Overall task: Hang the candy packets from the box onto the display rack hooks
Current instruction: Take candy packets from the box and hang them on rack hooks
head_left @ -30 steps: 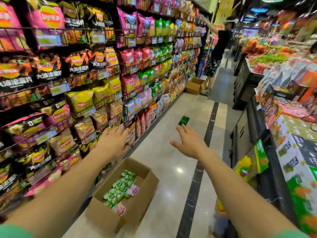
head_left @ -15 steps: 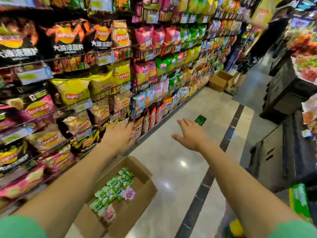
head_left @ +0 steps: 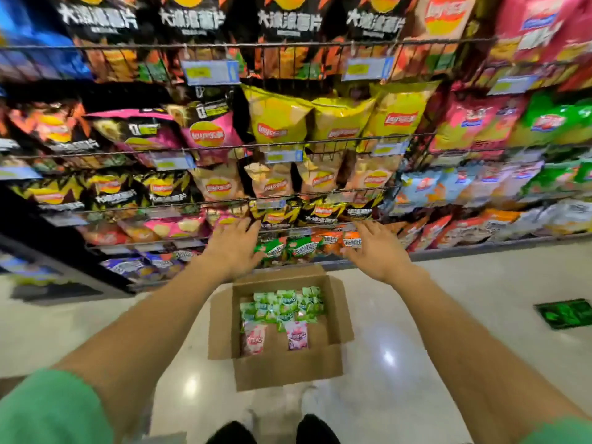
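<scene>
Shelves of crisp bags (head_left: 278,123) fill the wall ahead, and a pale polished floor (head_left: 416,363) runs beneath them. Left to right: the left hand (head_left: 234,248) reaches forward with fingers spread and empty, the open cardboard box (head_left: 285,370) sits on the floor between both arms, and the right hand (head_left: 378,251) is likewise spread, holding nothing. The candy packets (head_left: 282,307) lie flat inside the box, below and behind both hands, about equally near each.
</scene>
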Demonstrator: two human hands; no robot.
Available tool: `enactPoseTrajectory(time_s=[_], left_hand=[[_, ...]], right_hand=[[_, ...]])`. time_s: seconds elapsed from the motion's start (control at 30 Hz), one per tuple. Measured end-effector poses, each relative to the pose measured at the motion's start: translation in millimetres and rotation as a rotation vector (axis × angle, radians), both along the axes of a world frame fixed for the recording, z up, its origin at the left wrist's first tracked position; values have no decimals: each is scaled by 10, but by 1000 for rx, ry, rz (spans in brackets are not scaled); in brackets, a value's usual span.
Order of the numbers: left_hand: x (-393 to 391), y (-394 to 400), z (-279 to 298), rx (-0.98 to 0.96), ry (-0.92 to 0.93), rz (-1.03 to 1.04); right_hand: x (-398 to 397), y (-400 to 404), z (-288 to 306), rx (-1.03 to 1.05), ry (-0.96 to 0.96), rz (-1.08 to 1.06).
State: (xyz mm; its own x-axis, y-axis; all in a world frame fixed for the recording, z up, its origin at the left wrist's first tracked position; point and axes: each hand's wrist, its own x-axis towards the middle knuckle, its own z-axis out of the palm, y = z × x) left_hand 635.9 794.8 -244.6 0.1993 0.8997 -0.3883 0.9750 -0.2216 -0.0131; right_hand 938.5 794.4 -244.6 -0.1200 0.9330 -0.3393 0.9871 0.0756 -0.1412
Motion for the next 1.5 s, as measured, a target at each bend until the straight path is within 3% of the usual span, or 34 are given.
enactPoseTrajectory(time_s=[0.2,0.37,0.67,0.8,1.0,1.1,1.23,1.33,1.5], left_hand=[[-199,-229,-609,-143,56,204],[-343,-280,-1488,-205,2,285],[-274,-341,-4321,-368,-217,501],[-292,-445,-5648,-440,-228,590],[-428,-584,-7181,-561,-172,851],[-494,-587,-7717,-572,-176,951],[-566,-602,-8157,-555,-246,1102],[-622,-638,-8345,-525,-305,1205],[-533,-659,-8360,-497,-392,1204]], right_hand=[[-178,328,-783,-117,6,197],[-411,422,-1628,-173,105,189],[-566,178,-4622,-403,69,161],[-521,-28,-6026,-518,93,20],[-538,-104,-7510,-603,97,-155],[-584,-40,-7902,-669,171,-249],[-563,126,-8131,-769,77,-323],[-539,128,-8417,-766,111,-501],[-660,-46,-8612,-749,271,-610]])
